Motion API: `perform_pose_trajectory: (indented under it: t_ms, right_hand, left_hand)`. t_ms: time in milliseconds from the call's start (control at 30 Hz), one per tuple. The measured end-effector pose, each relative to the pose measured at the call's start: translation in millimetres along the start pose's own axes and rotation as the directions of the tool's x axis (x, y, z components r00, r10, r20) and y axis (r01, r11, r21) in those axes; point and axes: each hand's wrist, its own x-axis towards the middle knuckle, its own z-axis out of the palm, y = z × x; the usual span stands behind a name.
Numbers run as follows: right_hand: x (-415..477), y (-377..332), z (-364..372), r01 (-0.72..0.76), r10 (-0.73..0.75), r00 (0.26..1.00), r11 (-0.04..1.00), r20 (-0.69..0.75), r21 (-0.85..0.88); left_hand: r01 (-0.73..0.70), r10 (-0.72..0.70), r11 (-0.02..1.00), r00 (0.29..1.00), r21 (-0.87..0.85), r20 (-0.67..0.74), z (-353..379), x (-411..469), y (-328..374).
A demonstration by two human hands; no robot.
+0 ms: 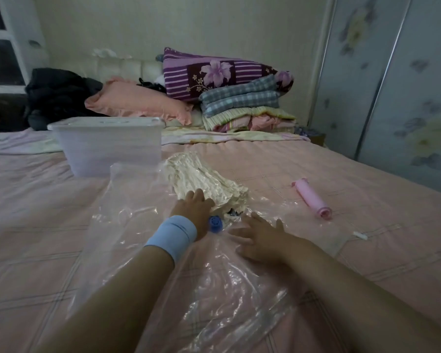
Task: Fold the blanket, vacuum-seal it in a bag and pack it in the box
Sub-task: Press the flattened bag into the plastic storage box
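Two hands (192,205) (260,240), one bag (127,212), one blanket (204,177), one box (107,146), one pump (312,198)

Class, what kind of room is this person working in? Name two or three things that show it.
Most likely a home bedroom: the person works on a pink-covered bed, pillows and folded bedding are piled at its far end, and a flower-patterned wardrobe stands beside it.

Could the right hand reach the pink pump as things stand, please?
Probably yes: the right hand lies flat on the bag, holding nothing, and only flat plastic and bedcover lie between it and the pump.
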Motion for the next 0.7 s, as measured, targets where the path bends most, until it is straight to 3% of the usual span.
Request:
perform_pose_trajectory:
  t_ms: [67, 133, 200, 300, 467, 533, 633, 700]
  right_hand:
    - [-3.5, -2.3, 7.7, 0.005, -0.002, 0.999, 0.998, 0.038, -0.062]
    - [-6.5, -8.5, 13.9, -0.019, 0.020, 1.000, 0.998, 0.019, -0.058]
    - [-9.4, -16.0, 16.5, -0.054, 0.054, 0.999, 0.999, 0.004, -0.003]
    - [-14.8, -36.6, 14.1, -0.044, 0.043, 0.998, 0.999, 0.041, 0.027]
    - [-35.6, -63.8, 0.4, 0.180, -0.204, 0.969, 0.969, 0.139, 0.167]
    - [-51.5, -60.9, -7.2, 0.219, -0.236, 0.955, 0.969, 0.180, 0.110]
    - [-71.7, -57.1, -13.5, 0.220, -0.199, 0.964, 0.970, 0.176, -0.106]
    - [-78.6, -55.8, -18.3, 0.179, -0.171, 0.982, 0.978, 0.084, -0.103]
  left_hand:
    - [-0.026, 0.052, 0.978, 0.992, -0.209, 0.119, -10.3, -16.7, 22.4]
    - [-0.039, 0.132, 0.949, 0.950, -0.313, 0.282, -14.2, -35.8, 41.1]
    - [-0.098, 0.201, 0.964, 0.874, -0.246, 0.443, -15.2, -53.3, 48.0]
    - [-0.097, 0.108, 0.994, 0.822, -0.050, 0.559, -15.5, -73.2, 28.4]
    - [0.006, -0.112, 0.985, 0.787, 0.175, 0.606, -28.1, -94.1, -12.6]
    - [0.022, -0.145, 0.977, 0.800, 0.213, 0.583, -36.2, -103.3, -16.7]
    - [0.023, -0.069, 0.995, 0.873, 0.102, 0.483, -47.4, -114.2, -7.6]
    - [0.048, 0.004, 0.994, 0.874, -0.094, 0.486, -54.8, -118.6, 5.1]
